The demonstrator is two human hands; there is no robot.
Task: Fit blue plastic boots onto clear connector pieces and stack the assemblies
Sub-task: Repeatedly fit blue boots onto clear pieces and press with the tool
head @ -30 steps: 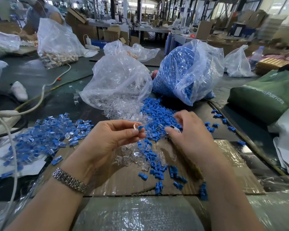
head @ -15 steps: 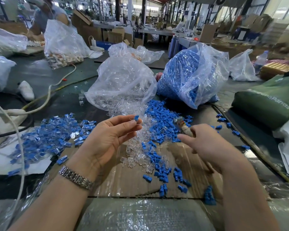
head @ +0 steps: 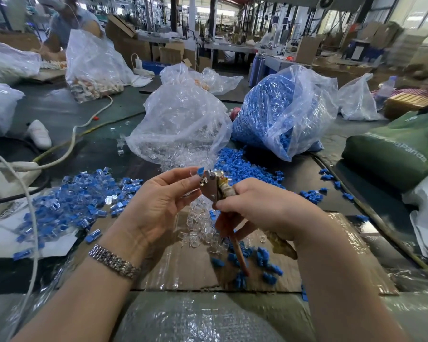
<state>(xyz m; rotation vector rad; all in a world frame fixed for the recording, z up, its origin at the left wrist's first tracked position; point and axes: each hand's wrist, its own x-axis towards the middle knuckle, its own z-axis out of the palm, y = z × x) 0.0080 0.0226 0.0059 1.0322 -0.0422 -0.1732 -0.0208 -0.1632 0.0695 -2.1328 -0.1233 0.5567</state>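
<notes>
While the left hand (head: 158,201) pinches 1 blue boot (head: 200,171) with a clear connector piece between thumb and fingertips, the right hand (head: 265,208) is curled round the handles of a plier-like tool (head: 214,187), whose metal head meets the boot at the fingertips. The step appears to be seating the boot on the connector; it is best done by keeping both parts square to the tool head, squeezing gently, and keeping the fingertips clear of the metal. Both hands are raised above the cardboard sheet (head: 183,262) at the near edge of the worktop (head: 89,154). Loose clear connectors (head: 200,228) and loose blue boots (head: 240,166) lie directly beneath and beyond the hands; finished assemblies (head: 74,196) are heaped toward the left edge. 2 supply bags, the clear bag (head: 183,124) and the blue bag (head: 282,114), close off the far side, and a green bag (head: 393,149) bounds the right; free room lies mainly leftward toward the heap.
</notes>
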